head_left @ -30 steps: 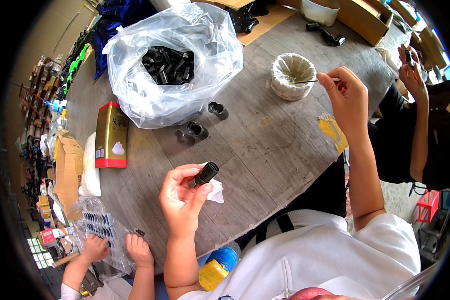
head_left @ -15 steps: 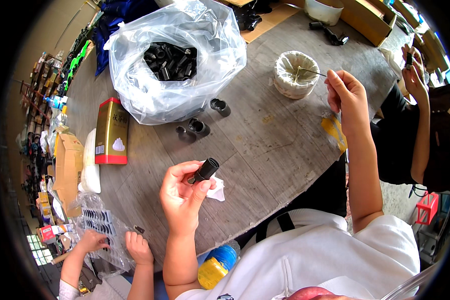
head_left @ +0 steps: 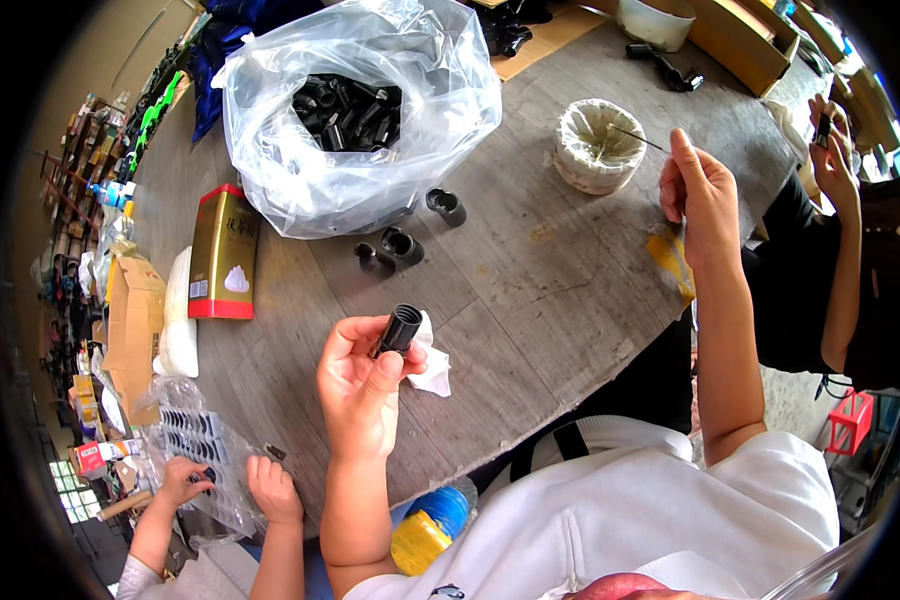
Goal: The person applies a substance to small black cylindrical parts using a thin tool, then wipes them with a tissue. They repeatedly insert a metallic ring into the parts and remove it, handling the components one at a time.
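Observation:
My left hand (head_left: 355, 400) is closed around a short black cylinder (head_left: 401, 328), pinching it between thumb and fingers with its round open end facing up. Ridges like a screw thread show inside that end. A crumpled white tissue (head_left: 432, 370) lies against the fingers of this hand. My right hand (head_left: 700, 195) pinches a thin dark rod (head_left: 641, 139) whose far tip is over the mouth of a small lined pot (head_left: 592, 181). Whether the tip touches the yellowish stuff inside, I cannot tell. Several black hollow parts (head_left: 403, 247) stand on the table between the hands and a plastic bag.
The clear bag (head_left: 270, 165) holds many black parts. Left of it stand a gold-and-red tin (head_left: 222, 255) and a white bottle-like thing (head_left: 178, 325). Another person's hands (head_left: 273, 490) work at a plastic-wrapped tray at lower left; a second person's hands (head_left: 832, 150) hold a black piece at right.
The black cylinder has tilted so that its open end faces me more. My right hand has shifted slightly right, drawing the rod's tip toward the pot's right side.

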A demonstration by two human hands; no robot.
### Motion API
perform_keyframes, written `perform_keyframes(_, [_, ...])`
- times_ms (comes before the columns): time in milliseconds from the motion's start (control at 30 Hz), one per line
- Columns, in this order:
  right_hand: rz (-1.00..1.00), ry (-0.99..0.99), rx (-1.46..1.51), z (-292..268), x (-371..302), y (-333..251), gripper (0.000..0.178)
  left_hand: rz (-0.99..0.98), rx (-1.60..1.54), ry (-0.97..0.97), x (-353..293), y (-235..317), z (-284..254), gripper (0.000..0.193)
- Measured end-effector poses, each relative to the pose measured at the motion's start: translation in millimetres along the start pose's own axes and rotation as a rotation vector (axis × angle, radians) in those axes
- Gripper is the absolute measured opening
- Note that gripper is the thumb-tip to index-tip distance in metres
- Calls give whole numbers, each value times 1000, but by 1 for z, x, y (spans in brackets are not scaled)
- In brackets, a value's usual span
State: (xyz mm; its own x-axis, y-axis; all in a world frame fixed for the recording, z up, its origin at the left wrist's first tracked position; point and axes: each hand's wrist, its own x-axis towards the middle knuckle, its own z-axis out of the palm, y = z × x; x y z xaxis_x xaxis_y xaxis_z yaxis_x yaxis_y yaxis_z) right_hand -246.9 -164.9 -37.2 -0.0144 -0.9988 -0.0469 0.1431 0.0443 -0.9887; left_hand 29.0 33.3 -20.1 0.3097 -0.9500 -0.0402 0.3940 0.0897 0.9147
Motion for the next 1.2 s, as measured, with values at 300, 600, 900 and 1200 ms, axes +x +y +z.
perform_keyframes(300, [-133,-41,49,-1,2,2,18,-16,-54,-7,-1,0,-6,37])
perform_keyframes(600, [-168,-12,8,-2,6,-4,20,-19,37,-45,-1,2,-6,39])
perform_keyframes(900, [-311,-180,-16,28,-38,-20,17,-45,-190,-96,0,-1,-8,32])
perform_keyframes(1200, [-835,-473,-173,79,-104,-9,19,-107,-257,-112,-3,5,-11,30])
